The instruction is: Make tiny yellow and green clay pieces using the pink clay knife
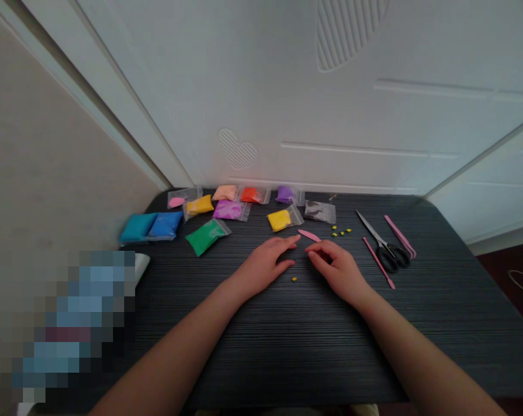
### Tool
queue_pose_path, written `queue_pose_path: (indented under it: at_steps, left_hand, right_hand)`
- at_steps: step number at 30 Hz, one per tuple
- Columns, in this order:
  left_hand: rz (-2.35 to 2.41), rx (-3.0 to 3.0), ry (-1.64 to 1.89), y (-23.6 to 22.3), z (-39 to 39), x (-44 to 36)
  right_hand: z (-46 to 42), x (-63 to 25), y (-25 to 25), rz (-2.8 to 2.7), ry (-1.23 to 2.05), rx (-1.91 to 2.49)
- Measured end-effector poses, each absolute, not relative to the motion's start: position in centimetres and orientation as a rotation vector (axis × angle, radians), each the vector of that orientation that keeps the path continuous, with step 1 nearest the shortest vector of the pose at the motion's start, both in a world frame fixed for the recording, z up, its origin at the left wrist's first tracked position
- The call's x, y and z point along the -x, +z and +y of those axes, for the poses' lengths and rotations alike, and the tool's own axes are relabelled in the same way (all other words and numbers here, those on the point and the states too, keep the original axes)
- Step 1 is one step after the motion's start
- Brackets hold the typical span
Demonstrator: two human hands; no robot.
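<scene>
My left hand [268, 261] rests low over the dark table, fingers stretched forward and the thumb apart. Its index fingertip lies beside the tip of a pink modelling knife [308, 235]. A tiny dark bit by the left thumb is too small to name. Facing it, my right hand [336, 268] has bent fingers, with thumb and index tips brought together; anything between them is hidden. The knife's other end disappears behind the right knuckles. Just below the gap between both hands lies a small yellow piece of clay [294, 279]. Several small yellow-and-green clay pieces [342, 233] lie beyond my right hand.
Scissors [385, 245], a thin pink tool [379, 263] and pink tweezers [399, 236] lie at right. Clay bags line the back, including a yellow bag [279, 220], a green bag [204, 237] and a blue bag [165, 225]. A white panelled surface [261, 104] rises behind.
</scene>
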State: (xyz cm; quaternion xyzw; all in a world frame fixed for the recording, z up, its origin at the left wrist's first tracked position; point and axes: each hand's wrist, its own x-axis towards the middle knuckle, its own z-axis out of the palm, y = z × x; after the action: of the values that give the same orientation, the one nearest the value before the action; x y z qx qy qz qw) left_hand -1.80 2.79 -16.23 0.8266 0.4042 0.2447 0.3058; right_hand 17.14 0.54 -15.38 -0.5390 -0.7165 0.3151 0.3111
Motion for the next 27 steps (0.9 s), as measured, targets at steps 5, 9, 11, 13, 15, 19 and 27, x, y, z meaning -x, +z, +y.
queue_pose_path:
  at_steps: [5, 9, 11, 13, 15, 19, 27]
  left_hand:
    - [1.161, -2.023, 0.725, -15.8, 3.0, 2.4]
    - [1.244, -1.844, 0.825, -16.0, 3.3, 2.7]
    - [1.252, -1.783, 0.851, -16.1, 3.4, 2.8]
    - [1.260, -1.763, 0.854, -16.2, 3.5, 2.9]
    - [1.261, -1.763, 0.849, -16.2, 3.5, 2.9]
    - [1.256, -1.758, 0.846, -16.0, 3.4, 2.9]
    - [1.260, -1.782, 0.850, -15.9, 3.3, 2.9]
  right_hand:
    - [0.5, -17.3, -15.5, -2.105, 0.664, 1.354]
    - [0.0, -17.2, -15.2, -2.379, 0.456, 1.375]
    - [-0.3, -17.0, -14.9, -2.472, 0.387, 1.382]
    - [-0.5, -16.7, -14.6, -2.536, 0.341, 1.377]
    - [-0.6, -16.5, -14.4, -2.575, 0.309, 1.374]
    - [-0.5, -16.3, -14.4, -2.582, 0.227, 1.441]
    - [-0.7, -16.3, -14.6, -2.622, 0.177, 1.424]
